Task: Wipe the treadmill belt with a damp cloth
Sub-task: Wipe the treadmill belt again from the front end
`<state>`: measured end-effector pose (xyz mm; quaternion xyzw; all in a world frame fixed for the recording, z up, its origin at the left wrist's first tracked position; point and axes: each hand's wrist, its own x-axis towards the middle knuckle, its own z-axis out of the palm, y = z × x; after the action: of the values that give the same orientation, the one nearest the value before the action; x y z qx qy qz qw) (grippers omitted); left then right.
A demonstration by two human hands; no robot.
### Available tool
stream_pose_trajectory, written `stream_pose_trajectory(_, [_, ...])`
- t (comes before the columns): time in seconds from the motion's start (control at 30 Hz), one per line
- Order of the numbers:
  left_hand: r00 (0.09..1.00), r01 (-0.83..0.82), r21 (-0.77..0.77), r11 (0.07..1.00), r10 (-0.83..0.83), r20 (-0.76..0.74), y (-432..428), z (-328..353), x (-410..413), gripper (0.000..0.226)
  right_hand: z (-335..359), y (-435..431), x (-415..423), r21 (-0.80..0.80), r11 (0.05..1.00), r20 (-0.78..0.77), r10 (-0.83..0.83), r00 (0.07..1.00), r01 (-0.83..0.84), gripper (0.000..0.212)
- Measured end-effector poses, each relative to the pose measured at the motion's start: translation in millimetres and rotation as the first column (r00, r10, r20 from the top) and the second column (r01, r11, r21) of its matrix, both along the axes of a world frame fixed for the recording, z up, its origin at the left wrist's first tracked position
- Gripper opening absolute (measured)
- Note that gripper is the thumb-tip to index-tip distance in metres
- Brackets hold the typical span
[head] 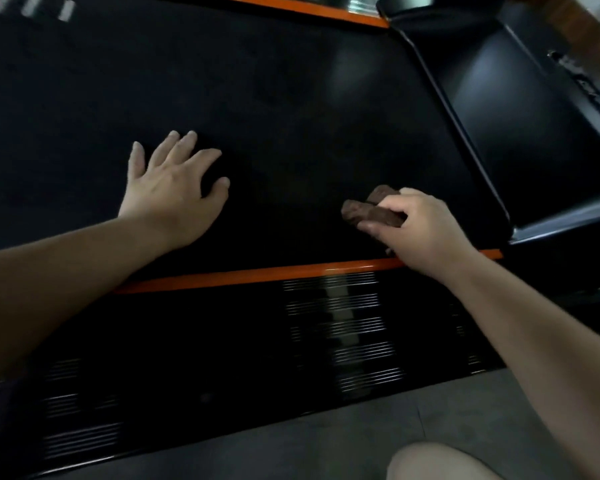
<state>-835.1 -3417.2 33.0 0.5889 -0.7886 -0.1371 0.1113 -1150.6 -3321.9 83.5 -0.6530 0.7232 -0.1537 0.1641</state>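
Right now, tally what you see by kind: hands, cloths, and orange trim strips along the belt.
Hands: 2, left hand flat on the belt, right hand gripping the cloth.
Cloths: 1, brown.
Orange trim strips: 2, near strip and far strip.
Total: 5.

Grey floor [361,427] lies along the near edge, smooth and matte; the light is dim throughout; at the far right corner, a strip of reddish-brown wooden surface [565,12] shows, blurred.

Black treadmill belt [291,116] under a flat left hand [174,188] and brown cloth [371,211]
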Motion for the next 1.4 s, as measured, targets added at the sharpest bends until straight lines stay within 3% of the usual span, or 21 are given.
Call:
stream_pose_trajectory(0.13, [0.986, 0.159, 0.023, 0.987, -0.160, 0.040, -6.3, 13.5, 50.9, 0.059, 0.0, -20.7, 6.5, -0.078, 0.983, -0.019, -0.170, 0.985, 0.168, 0.018])
stream_pose_trajectory(0.2, [0.973, 0.202, 0.029, 0.979, -0.204, 0.109, -8.2, 14.5, 93.7, 0.064, -5.7, -20.2, 31.4, -0.112, 0.984, -0.034, -0.145, 0.989, 0.141, 0.026])
stream_pose_trajectory(0.33, [0.961, 0.155, 0.073, 0.985, -0.168, 0.221, -10.3, 3.0, 182.8, 0.076, -3.4, -7.0, 71.4, -0.010, 0.991, 0.071, 0.130, 0.989, -0.130, 0.012])
stream_pose_trajectory(0.5, [0.975, -0.030, 0.091, 0.995, 0.009, 0.223, -37.0, -45.7, 320.4, 0.076, -6.4, -27.6, 75.8, -0.098, 0.994, 0.038, -0.053, 0.998, 0.057, 0.016])
stream_pose_trajectory(0.57, [0.974, -0.065, 0.085, 0.994, 0.045, 0.222, -47.5, -86.5, 377.1, 0.099, -9.0, -24.0, 95.1, -0.106, 0.994, 0.041, -0.037, 0.998, 0.041, 0.015])
stream_pose_trajectory(0.6, [0.983, -0.066, 0.083, 0.994, 0.050, 0.179, -44.2, -97.7, 389.7, 0.098, -9.1, -19.5, 108.4, -0.090, 0.996, 0.066, 0.017, 0.998, -0.011, 0.013])
stream_pose_trajectory(0.67, [0.995, -0.065, 0.054, 0.996, 0.061, 0.073, -27.5, -86.8, 380.0, 0.071, -9.0, -13.0, 133.7, -0.034, 0.984, 0.078, 0.176, 0.981, -0.174, 0.013])
stream_pose_trajectory(0.73, [0.993, -0.120, 0.050, 0.991, 0.121, -0.005, -5.2, -46.3, 336.2, 0.062, -7.7, -20.3, 145.7, -0.026, 0.970, 0.061, 0.241, 0.968, -0.240, 0.016])
stream_pose_trajectory(0.9, [0.996, -0.092, 0.043, 0.995, 0.092, 0.011, 10.1, -21.1, 307.0, 0.058, -11.8, -51.0, 149.3, -0.144, 0.989, 0.017, -0.037, 0.999, 0.039, 0.018])
stream_pose_trajectory(0.97, [0.994, -0.100, 0.062, 0.993, 0.097, 0.049, 9.7, -21.4, 305.7, 0.061, -12.7, -41.2, 164.2, -0.134, 0.991, 0.029, 0.030, 0.999, -0.025, 0.015])
stream_pose_trajectory(1.07, [0.988, -0.110, 0.113, 0.988, 0.095, 0.124, 10.6, -15.6, 303.2, 0.069, -6.1, -28.6, 181.9, 0.028, 0.973, 0.111, 0.224, 0.968, -0.228, 0.008])
stream_pose_trajectory(1.23, [0.990, -0.107, 0.164, 0.981, 0.090, 0.109, 15.7, -5.3, 296.3, 0.080, -9.3, -46.9, 195.4, -0.112, 0.994, -0.004, 0.005, 1.000, -0.005, 0.013])
stream_pose_trajectory(1.3, [0.992, -0.106, 0.184, 0.977, 0.091, 0.088, 18.3, -0.2, 293.3, 0.081, -14.8, -40.4, 222.3, -0.100, 0.992, 0.020, 0.081, 0.997, -0.078, 0.016])
stream_pose_trajectory(1.4, [0.994, -0.097, 0.187, 0.978, 0.086, 0.069, 20.9, 5.1, 290.3, 0.080, -16.1, -36.9, 267.1, -0.102, 0.940, -0.012, 0.325, 0.946, -0.324, 0.011])
